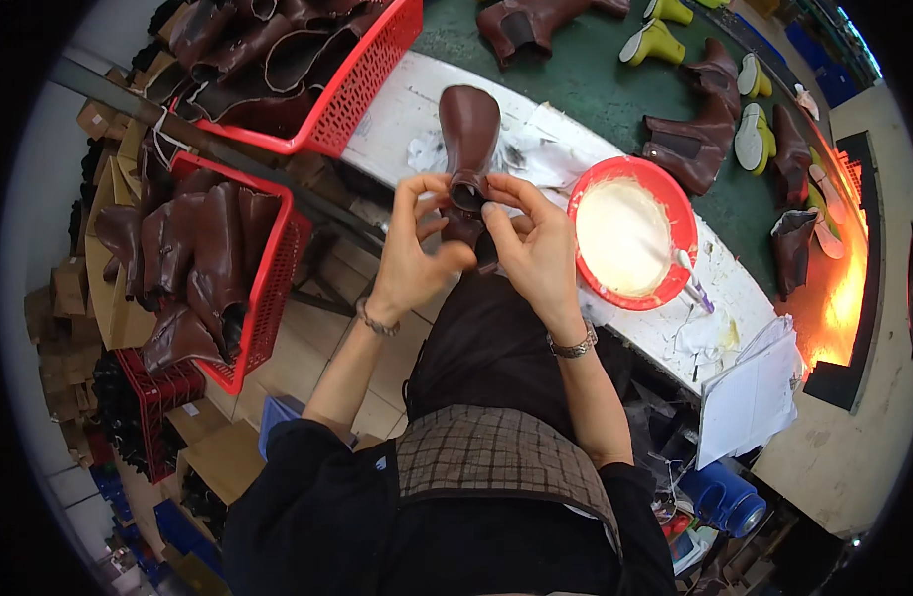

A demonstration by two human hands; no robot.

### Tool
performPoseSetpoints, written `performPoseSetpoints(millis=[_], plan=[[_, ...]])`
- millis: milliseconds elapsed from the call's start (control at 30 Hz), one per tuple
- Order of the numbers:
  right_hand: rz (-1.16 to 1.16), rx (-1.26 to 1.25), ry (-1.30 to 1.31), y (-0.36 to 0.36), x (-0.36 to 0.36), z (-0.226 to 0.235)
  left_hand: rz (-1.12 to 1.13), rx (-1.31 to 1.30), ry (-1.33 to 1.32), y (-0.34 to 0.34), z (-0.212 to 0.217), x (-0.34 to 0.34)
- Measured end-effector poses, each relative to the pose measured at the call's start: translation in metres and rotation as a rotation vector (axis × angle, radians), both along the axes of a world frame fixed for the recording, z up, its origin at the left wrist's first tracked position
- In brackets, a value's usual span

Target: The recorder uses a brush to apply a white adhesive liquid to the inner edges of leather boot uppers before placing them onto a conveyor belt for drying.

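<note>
Brown leather, glossy and moulded into an unfinished boot upper, sits between both my hands above the edge of the white worktable. My left hand curls around its lower end from the left, thumb and fingertips closed on the dark opening where the leather folds. My right hand mirrors it from the right, fingers bent and pinching the same folded edge, so the piece is clamped at its base while its rounded top points away from me, toward the green conveyor belt. Each wrist carries a metal bracelet.

Just right of my right hand stands a round red plastic basin filled with pale creamy paste, a small brush with a purple handle leaning on its near rim. Crumpled white paper lies on the table beneath the boot upper. A sheaf of white sheets hangs off the table's right end.

On the belt beyond, more brown boot uppers stand among yellow-green shoe lasts. To my left, two red plastic mesh crates hold heaps of the same brown leather pieces. Cardboard scraps pile up on the floor at far left.
</note>
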State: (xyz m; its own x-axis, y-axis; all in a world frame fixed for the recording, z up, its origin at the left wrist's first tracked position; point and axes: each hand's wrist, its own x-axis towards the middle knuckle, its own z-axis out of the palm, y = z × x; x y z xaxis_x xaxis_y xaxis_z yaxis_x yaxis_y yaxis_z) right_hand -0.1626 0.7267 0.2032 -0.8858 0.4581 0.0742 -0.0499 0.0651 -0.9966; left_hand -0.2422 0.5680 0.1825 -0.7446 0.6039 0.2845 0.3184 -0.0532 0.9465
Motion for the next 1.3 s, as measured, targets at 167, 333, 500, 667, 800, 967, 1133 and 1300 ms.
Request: performPoseSetpoints(millis=[167, 333, 500, 667, 800, 967, 1133, 1300], plan=[[-0.084, 0.202, 0.068, -0.01, -0.007, 0.003, 0.175, -0.183, -0.139, 0.007, 0.02, -0.023], [-0.066, 0.316, 0.038, -0.016, -0.012, 0.007, 0.038, -0.06, -0.264, -0.009, 0.027, -0.041], [0.01, 0.296, 0.096, -0.022, -0.021, 0.008, 0.114, -0.242, -0.096, -0.006, 0.038, -0.039], [-0.056, 0.411, 0.081, -0.025, -0.018, 0.004, 0.058, -0.395, -0.136, -0.019, 0.055, -0.053], [-0.083, 0.496, 0.108, -0.03, -0.021, 0.003, 0.026, -0.427, -0.026, -0.021, 0.062, -0.061], [-0.052, 0.425, 0.157, -0.029, -0.029, 0.013, -0.017, -0.423, -0.06, -0.028, 0.067, -0.072], [0.001, 0.305, 0.142, -0.024, -0.045, 0.023, -0.056, -0.327, -0.119, -0.034, 0.064, -0.086], [0.056, 0.238, 0.153, -0.02, -0.055, 0.029, -0.085, -0.41, -0.216, -0.026, 0.072, -0.072]])
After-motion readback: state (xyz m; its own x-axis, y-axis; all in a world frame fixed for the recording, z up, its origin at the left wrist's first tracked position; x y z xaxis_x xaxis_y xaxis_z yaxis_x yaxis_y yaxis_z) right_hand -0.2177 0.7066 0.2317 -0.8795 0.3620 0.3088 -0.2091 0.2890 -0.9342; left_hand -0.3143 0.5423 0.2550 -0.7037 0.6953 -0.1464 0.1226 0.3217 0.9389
